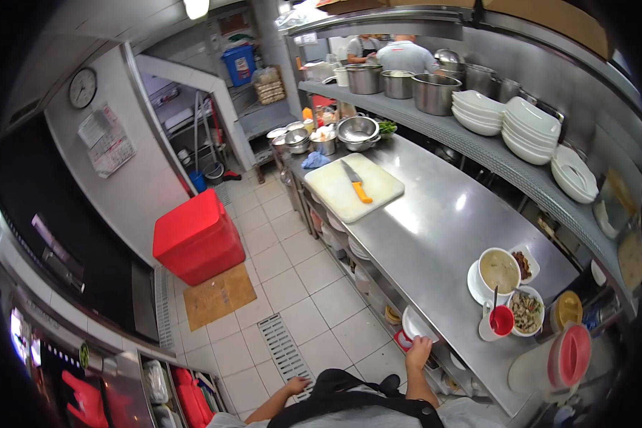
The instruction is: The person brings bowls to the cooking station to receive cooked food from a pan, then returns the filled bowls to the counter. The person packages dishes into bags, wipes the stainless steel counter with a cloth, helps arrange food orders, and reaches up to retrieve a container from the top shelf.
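Note:
My right hand (419, 352) is at the near edge of the steel counter (435, 242), with its fingers closed by a white bowl (415, 324) on the shelf below; whether it grips the bowl is not clear. My left hand (297, 386) hangs low over the tiled floor, small in view, and its fingers are hard to make out. On the counter to the right stand a bowl of pale soup (499, 271), a bowl of chopped food (526, 311) and a white cup with red inside (501, 321). Farther off, an orange-handled knife (362, 191) lies on a white cutting board (335, 189).
A red box (198, 239) stands on the floor at left beside a cardboard sheet (220, 297). Stacked white dishes (531, 128) and steel pots (436, 94) fill the upper shelf. A lidded container (549, 360) stands at near right. Two people (406, 55) are behind the shelf.

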`<action>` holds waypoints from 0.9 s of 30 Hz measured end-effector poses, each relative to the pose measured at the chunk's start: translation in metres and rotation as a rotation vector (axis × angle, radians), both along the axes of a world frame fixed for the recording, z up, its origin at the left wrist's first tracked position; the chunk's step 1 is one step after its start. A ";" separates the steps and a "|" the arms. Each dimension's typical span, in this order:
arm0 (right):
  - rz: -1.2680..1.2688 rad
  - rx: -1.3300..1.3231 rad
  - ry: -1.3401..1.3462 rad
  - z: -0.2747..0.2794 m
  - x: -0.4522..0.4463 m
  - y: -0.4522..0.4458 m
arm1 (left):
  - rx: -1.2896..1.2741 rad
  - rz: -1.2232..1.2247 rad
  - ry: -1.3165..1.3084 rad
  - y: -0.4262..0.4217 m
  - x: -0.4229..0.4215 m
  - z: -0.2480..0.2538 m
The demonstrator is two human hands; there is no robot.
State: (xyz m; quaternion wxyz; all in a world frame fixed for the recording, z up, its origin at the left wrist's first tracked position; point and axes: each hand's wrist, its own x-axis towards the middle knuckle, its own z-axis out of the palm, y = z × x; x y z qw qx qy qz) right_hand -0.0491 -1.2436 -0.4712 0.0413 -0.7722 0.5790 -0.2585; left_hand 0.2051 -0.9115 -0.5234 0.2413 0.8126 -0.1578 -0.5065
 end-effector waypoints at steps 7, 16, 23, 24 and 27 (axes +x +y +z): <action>0.753 0.087 -0.032 0.011 0.022 0.068 | -0.118 0.129 0.316 -0.163 -0.019 0.071; 1.000 -0.037 -0.093 0.032 0.037 0.090 | -0.355 0.463 0.515 -0.109 -0.004 0.014; -1.190 0.341 -0.290 -0.068 -0.110 -0.010 | -0.305 0.615 0.300 -0.022 0.043 0.042; -1.345 0.452 -0.318 -0.057 -0.126 -0.019 | -0.317 0.634 0.293 -0.011 0.052 0.045; -1.363 0.635 -0.386 -0.072 -0.162 -0.052 | -0.294 0.701 0.175 0.019 0.070 0.056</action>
